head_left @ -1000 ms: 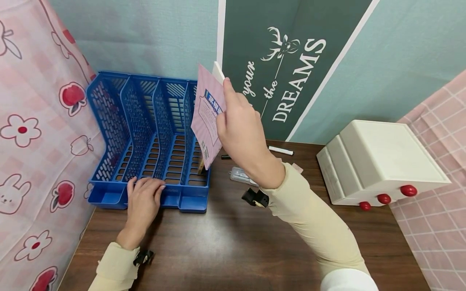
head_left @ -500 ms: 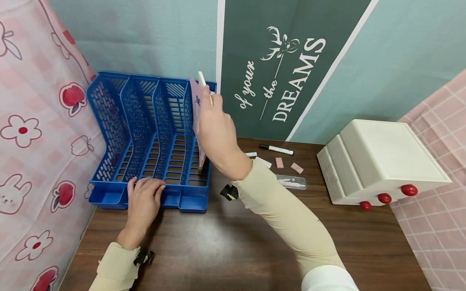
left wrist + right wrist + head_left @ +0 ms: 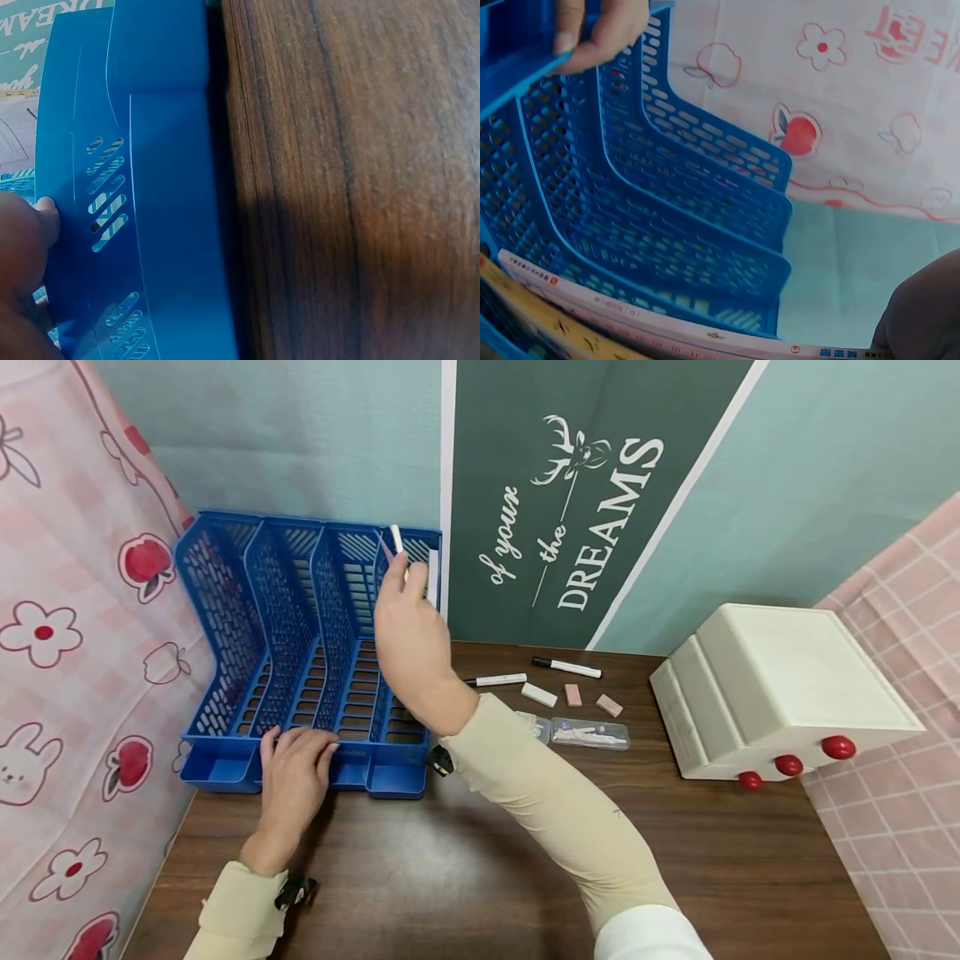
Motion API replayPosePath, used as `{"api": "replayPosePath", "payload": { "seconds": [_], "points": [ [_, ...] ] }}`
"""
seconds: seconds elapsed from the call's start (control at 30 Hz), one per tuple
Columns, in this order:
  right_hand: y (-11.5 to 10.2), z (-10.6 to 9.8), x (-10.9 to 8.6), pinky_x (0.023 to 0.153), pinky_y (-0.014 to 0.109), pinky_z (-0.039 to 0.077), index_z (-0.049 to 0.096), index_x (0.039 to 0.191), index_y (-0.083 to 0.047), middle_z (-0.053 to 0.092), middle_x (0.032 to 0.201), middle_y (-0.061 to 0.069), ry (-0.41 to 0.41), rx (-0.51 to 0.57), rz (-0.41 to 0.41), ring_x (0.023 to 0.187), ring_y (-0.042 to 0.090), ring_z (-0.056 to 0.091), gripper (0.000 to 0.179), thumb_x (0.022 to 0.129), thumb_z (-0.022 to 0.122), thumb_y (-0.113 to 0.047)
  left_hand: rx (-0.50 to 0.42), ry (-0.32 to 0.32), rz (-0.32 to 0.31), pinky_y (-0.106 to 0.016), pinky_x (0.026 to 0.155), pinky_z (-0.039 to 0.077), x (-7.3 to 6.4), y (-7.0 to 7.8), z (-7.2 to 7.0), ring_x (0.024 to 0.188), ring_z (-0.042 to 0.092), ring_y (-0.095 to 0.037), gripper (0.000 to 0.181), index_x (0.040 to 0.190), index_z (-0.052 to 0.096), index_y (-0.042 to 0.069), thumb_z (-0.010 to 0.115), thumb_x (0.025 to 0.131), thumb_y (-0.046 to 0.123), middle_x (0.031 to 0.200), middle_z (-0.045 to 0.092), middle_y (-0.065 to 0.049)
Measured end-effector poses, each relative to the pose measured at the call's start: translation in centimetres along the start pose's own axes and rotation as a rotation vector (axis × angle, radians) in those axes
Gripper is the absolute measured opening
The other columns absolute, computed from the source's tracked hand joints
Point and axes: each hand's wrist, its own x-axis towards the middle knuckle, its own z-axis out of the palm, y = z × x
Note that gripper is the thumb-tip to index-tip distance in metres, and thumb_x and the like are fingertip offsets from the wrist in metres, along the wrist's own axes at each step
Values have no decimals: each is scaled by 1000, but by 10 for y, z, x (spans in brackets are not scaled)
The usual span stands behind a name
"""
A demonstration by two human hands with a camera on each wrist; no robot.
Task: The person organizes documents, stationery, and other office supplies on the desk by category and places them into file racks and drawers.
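Observation:
A blue plastic file rack (image 3: 217, 685) with upright dividers stands at the left of the table. My left hand (image 3: 294, 777) grips its low front wall, fingers over the top edge; in the left wrist view the thumb (image 3: 48, 219) lies at the wall's edge. My right hand (image 3: 416, 639) pinches the top of a thin pink-covered book (image 3: 397, 538) inside the rightmost compartment, and covers most of it in the head view. From the right wrist, that book's pale spine (image 3: 667, 330) lies alongside a yellow-edged book (image 3: 562, 322) in the same compartment.
Two markers (image 3: 567, 667), a white eraser (image 3: 539, 695), pink erasers (image 3: 573, 695) and a clear case (image 3: 590, 734) lie right of the rack. A white drawer box (image 3: 787, 693) with red knobs stands at the right. A patterned curtain (image 3: 82, 677) borders the rack's left side.
My right hand has moved left and down with the pink book, lowering it from a tilted hold into the rightmost compartment. The left hand has stayed on the front wall.

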Motion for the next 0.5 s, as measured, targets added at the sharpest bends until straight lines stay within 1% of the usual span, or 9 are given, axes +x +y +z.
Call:
{"api": "replayPosePath", "payload": {
  "seconds": [0.1,0.27,0.37,0.5],
  "points": [
    [-7,4,-1,47,13,45,41,151,5,55,132,20,-31,-18,-10,46,3,49,47,108,45,-14,0,1,0,-66,107,25,0,0,0,102,59,-39,6,94,74,3,71,91,-1,94,74,-15],
    [-13,14,0,48,13,46,38,152,6,52,138,20,-86,39,42,49,4,53,50,107,48,-15,1,-3,-1,-66,107,25,0,-1,0,102,59,-39,5,94,74,2,71,91,-1,95,74,-16],
    [-15,20,0,48,13,45,39,152,5,52,140,19,-99,12,57,49,4,53,50,107,49,-17,2,-3,-2,-67,107,25,0,-2,0,102,59,-39,5,94,74,2,71,91,-1,95,74,-16],
    [-18,29,-3,45,12,42,39,152,4,52,140,18,-117,-40,59,47,4,49,52,107,50,-19,1,-3,-5,-67,108,25,-1,-3,1,103,59,-39,5,94,74,2,71,91,-1,95,75,-15]
  ]
}}
